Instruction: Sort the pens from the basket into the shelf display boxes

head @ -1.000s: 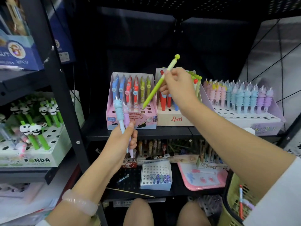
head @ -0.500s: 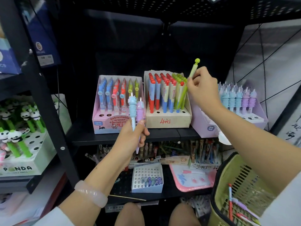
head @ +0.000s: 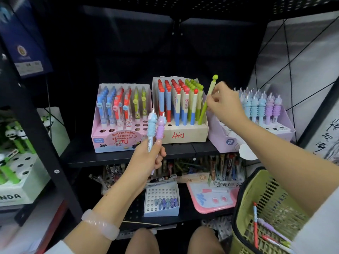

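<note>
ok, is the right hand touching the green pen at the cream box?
Touching. The head view shows the right hand pinching the green pen on its upper shaft, with the pen's lower end down at the cream box.

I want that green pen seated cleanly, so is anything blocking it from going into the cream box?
Nothing visible does. The right hand pinches the green pen, tilted, its lower end already at a hole at the right end of the cream box, beside the row of standing pens.
</note>
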Demonstrator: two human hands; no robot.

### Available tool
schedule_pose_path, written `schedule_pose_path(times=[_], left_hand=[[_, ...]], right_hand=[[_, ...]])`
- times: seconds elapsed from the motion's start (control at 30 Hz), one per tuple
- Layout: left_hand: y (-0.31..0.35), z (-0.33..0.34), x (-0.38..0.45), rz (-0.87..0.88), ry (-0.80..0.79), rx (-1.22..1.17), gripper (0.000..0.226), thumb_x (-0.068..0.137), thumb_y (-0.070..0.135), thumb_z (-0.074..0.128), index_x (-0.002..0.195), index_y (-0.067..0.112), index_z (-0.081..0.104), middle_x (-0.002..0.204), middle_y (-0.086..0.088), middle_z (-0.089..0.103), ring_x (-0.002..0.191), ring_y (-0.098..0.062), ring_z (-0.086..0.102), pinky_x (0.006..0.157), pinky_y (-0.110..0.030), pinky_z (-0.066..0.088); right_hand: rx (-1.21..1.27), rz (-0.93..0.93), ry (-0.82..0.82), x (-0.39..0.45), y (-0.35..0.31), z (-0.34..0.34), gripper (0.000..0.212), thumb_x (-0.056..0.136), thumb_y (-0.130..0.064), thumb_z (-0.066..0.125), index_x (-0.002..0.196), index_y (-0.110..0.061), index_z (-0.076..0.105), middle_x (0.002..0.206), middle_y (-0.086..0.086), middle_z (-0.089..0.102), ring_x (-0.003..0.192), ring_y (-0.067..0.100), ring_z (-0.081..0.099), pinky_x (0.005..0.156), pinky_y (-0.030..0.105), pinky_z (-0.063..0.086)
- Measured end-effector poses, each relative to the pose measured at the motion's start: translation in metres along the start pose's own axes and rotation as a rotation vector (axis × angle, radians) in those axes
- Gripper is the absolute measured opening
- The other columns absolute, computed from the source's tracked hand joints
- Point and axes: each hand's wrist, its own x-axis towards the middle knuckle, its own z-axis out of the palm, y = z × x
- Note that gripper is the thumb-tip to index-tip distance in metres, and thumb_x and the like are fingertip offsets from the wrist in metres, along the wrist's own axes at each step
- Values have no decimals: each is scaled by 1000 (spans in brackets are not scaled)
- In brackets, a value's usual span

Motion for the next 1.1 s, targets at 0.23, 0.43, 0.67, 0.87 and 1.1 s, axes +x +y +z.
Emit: schedule_pose_path(times=[0.23, 0.43, 0.67, 0.87, 1.1], left_hand=[[7, 2, -4, 43, -5, -12, 23, 100, 23, 37, 101, 2, 46, 50, 10, 56, 38, -4, 35, 35, -16, 28], [11, 23, -6, 88, -48, -42, 9, 99, 17, 39, 95, 16, 47, 59, 9, 60, 43, -4, 37, 37, -15, 31], [13, 63, -1, 91, -149, -84, 13, 99, 23, 38, 102, 24, 51, 61, 6, 62, 48, -7, 46, 46, -21, 39], [19, 108, 7, 34, -204, -67, 11, 100, 18, 37, 94, 14, 46, 63, 1, 46, 44, -6, 37, 42, -18, 32], [29, 161, 18, 38, -230, -37, 16, 99, 22, 38, 86, 20, 46, 61, 6, 54, 39, -6, 39, 37, -18, 32]], right_hand=[[-140, 103, -172, -3, -2, 15, 11, 93, -18, 52, 93, -7, 51, 83, 12, 65, 80, 26, 61, 73, 35, 47], [229, 94, -101, -39, -36, 12, 16, 89, -32, 60, 83, -19, 51, 68, -6, 57, 61, 5, 54, 61, 8, 42], [603, 222, -242, -53, -25, -3, 8, 91, -17, 59, 85, -11, 59, 76, 6, 67, 60, 5, 63, 60, 16, 53], [798, 325, -185, -58, 12, -35, 14, 93, -13, 56, 106, -12, 59, 78, 0, 67, 67, 4, 66, 64, 15, 53], [550, 290, 217, -32, 71, -107, 19, 95, -17, 53, 110, -7, 51, 84, 9, 69, 68, 9, 63, 70, 24, 54]])
